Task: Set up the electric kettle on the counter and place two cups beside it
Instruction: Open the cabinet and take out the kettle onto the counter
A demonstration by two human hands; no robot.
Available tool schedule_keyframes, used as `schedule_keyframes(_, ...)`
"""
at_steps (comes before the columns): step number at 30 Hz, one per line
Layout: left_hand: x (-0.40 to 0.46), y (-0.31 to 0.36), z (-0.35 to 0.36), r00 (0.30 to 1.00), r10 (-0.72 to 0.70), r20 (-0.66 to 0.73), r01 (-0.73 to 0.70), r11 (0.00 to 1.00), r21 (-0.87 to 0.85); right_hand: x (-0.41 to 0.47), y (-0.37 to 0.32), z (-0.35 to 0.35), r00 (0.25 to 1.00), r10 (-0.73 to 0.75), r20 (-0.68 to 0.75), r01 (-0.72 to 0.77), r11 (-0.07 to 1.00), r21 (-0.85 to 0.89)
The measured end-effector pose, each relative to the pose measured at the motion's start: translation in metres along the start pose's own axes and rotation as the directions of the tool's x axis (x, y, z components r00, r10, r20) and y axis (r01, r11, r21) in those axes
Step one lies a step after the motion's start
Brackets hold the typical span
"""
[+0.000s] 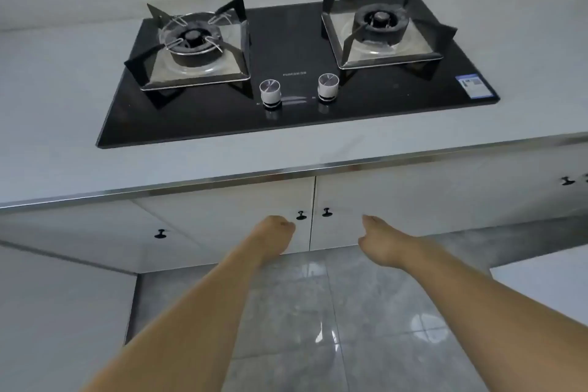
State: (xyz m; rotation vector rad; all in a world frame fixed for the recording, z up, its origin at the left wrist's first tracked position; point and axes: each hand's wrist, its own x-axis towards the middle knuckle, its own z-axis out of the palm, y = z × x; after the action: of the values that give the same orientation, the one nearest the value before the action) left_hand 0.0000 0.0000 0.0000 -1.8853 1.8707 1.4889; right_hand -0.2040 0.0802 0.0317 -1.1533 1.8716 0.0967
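No kettle or cups are in view. The white counter point(63, 149) runs across the frame with white cabinet doors below it. My left hand point(276, 237) is stretched toward the left door, its fingers curled in just beside the black left knob point(300, 215). My right hand point(378, 240) reaches toward the right door, fingers bunched and pointing at the wall of the door, a little right of and below the black right knob point(325, 212). Neither hand touches a knob or holds anything.
A black glass gas hob point(286, 51) with two burners and two silver dials point(270, 94) is set into the counter. More black knobs sit at the left point(160, 233) and far right point(567, 181). Grey glossy floor tiles point(318, 312) lie below.
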Motion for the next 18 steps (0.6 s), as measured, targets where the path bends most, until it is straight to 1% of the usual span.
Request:
schedule_keyframes(2, 0.027, -0.001, 0.018, 0.999, 0.01, -0.047, -0.013, 0.998, -0.054, 0.023, 0.01, 0.01, 1.0, -0.002, -0.031, 0.003, 0.999, 0.05)
schedule_keyframes(4, 0.057, 0.0, 0.033, 0.997, -0.018, -0.069, 0.011, 0.995, -0.101, 0.044, 0.017, 0.02, 0.999, -0.014, -0.051, 0.019, 0.995, 0.099)
schedule_keyframes(7, 0.098, -0.006, 0.058, 0.992, -0.07, -0.102, 0.043, 0.967, -0.25, 0.073, 0.026, 0.04, 0.997, -0.01, -0.074, 0.022, 0.986, 0.167)
schedule_keyframes(9, 0.113, -0.009, 0.068, 0.985, -0.11, -0.135, 0.06, 0.942, -0.329, 0.085, 0.032, 0.048, 0.995, -0.028, -0.1, 0.051, 0.972, 0.231)
schedule_keyframes(11, 0.121, -0.015, 0.074, 0.972, -0.095, -0.213, 0.027, 0.953, -0.301, 0.09, 0.038, 0.053, 0.99, -0.043, -0.131, 0.085, 0.938, 0.336)
schedule_keyframes(13, 0.116, -0.018, 0.078, 0.963, -0.076, -0.259, 0.0, 0.96, -0.28, 0.088, 0.042, 0.055, 0.988, -0.036, -0.153, 0.101, 0.891, 0.442)
schedule_keyframes(15, 0.109, -0.022, 0.083, 0.961, -0.058, -0.272, -0.014, 0.967, -0.254, 0.083, 0.043, 0.056, 0.98, -0.043, -0.194, 0.134, 0.862, 0.488)
schedule_keyframes(18, 0.089, -0.03, 0.092, 0.965, -0.071, -0.252, 0.0, 0.962, -0.273, 0.072, 0.036, 0.055, 0.962, -0.068, -0.265, 0.201, 0.831, 0.519)
